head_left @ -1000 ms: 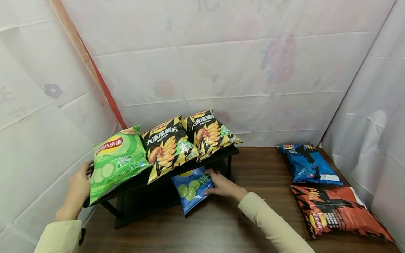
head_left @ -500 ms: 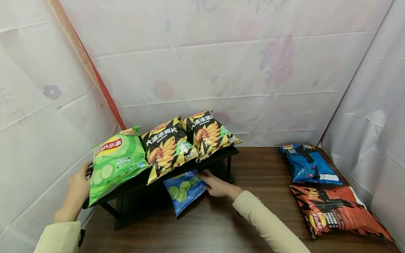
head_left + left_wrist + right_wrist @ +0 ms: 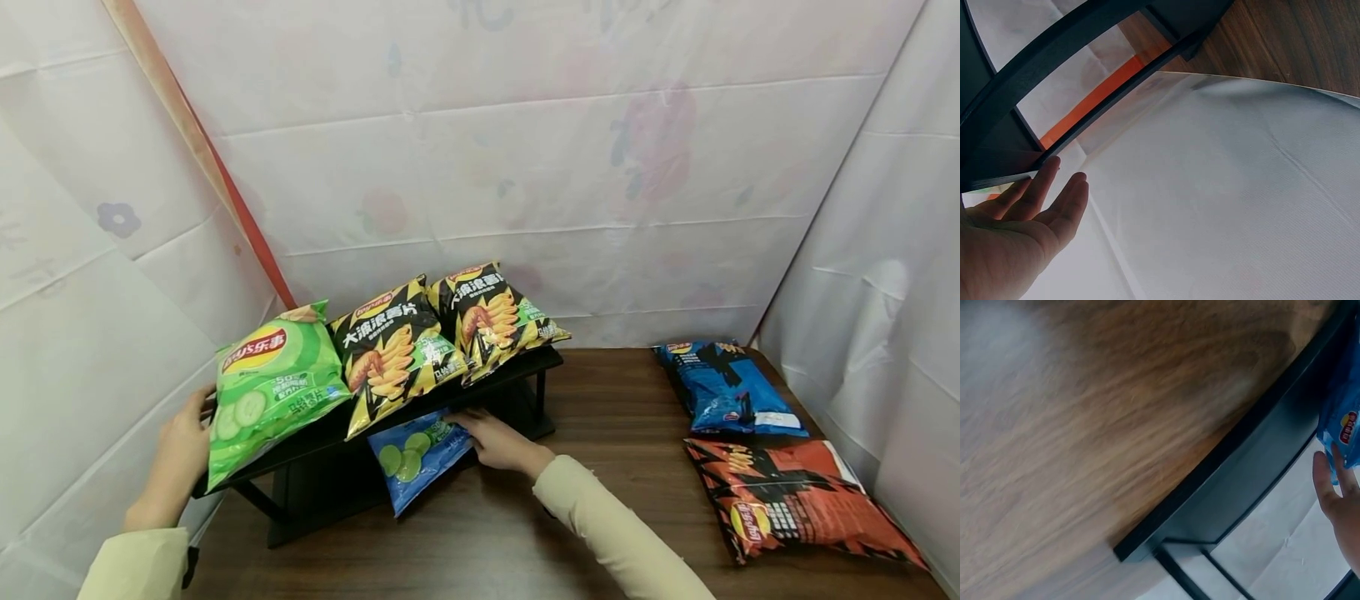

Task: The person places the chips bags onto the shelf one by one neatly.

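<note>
Watching remotely, I see a brown wood-grain tabletop (image 3: pixel 607 417), walled by pale printed cloth (image 3: pixel 480 167) and bearing a black two-tier rack (image 3: pixel 322 492). The right hand (image 3: pixel 497 438) pinches a blue lime bag (image 3: pixel 416 462), partly beneath the upper tier (image 3: pixel 517 371); the left hand (image 3: pixel 180 446), fingers (image 3: pixel 1037 192) loosely extended, lies at the rack's left end, beside a green bag (image 3: pixel 273 383).

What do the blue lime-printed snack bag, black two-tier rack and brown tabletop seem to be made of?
Blue lime-printed snack bag: likely plastic film, glossy, given its sheen and creases. Black two-tier rack: metal or painted wood, unclear; smooth, dark panels. Brown tabletop: wood or wood-look laminate, satin; streaky grain shows.
</note>
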Demonstrator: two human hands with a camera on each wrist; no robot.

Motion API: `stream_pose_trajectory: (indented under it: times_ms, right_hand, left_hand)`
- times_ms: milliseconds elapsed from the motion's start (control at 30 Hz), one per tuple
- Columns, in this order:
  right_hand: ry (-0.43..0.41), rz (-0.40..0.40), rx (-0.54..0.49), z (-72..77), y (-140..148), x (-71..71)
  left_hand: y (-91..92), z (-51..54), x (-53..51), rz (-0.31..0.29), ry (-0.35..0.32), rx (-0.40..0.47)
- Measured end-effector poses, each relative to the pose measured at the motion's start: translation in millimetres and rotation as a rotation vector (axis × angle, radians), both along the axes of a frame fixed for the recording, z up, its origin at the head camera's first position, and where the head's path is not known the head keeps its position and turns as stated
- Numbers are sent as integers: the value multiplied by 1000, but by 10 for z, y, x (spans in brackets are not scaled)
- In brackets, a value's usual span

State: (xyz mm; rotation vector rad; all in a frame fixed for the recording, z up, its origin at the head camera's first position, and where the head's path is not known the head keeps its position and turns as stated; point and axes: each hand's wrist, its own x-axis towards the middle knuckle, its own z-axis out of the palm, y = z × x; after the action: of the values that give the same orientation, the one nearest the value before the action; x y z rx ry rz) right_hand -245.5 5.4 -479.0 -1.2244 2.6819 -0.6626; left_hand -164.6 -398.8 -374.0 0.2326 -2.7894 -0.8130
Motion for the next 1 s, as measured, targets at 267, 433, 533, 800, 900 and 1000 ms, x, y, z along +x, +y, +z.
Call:
stream_pose_trajectory:
  times_ms: [267, 433, 533, 800, 900, 1000]
  right_hand:
    - [12, -1, -42, -16, -178, 78]
    - [44, 34, -28, -23, -293, 100]
    - [59, 49, -14, -32, -359, 112]
    - [119, 73, 23, -54, -491, 139]
    - [127, 73, 30, -70, -530, 148]
    - [152, 75, 34, -90, -580, 157]
  left_hand:
    - [-3, -16, -3, -4, 6, -2]
    - [0, -16, -5, 3, 4, -6]
    - [-4, -16, -8, 5, -5, -8]
    - [4, -4, -11, 10, -19, -14]
    - [4, -4, -11, 6, -15, -17]
    - [-1, -3, -11, 3, -15, -18]
